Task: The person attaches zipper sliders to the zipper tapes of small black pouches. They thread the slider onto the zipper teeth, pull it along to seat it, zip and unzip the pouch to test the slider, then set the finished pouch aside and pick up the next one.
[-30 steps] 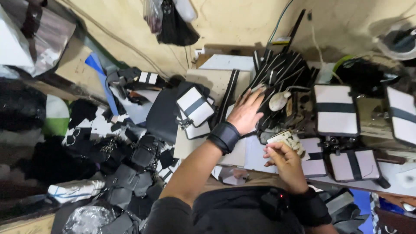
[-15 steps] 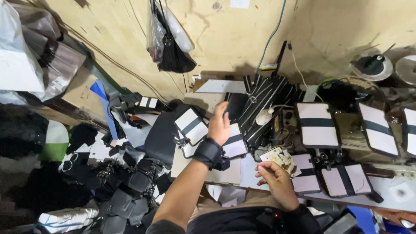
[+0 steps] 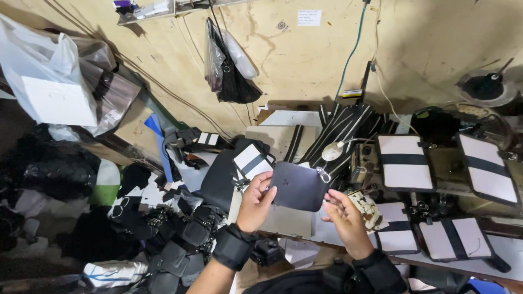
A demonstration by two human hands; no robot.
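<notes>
My left hand [image 3: 255, 202] grips the left edge of a flat black pouch [image 3: 298, 186] with rounded corners, held up above the workbench. A small metal ring [image 3: 323, 175] hangs at the pouch's right side. My right hand [image 3: 344, 220] is just below and right of the pouch, fingers curled near its right edge; whether it touches the pouch I cannot tell. Both wrists wear black bands.
White panels with black stripes [image 3: 403, 161] lie on the bench at right. A sewing machine [image 3: 364, 158] with a small lamp [image 3: 331, 152] stands behind the pouch. Black straps [image 3: 345, 129] lean against the wall. Piles of black pieces [image 3: 180, 234] fill the left.
My left hand has drawn back from the bench with the black pouch and lifted it in front of me. My right hand has risen toward it. The view has tilted upward.
</notes>
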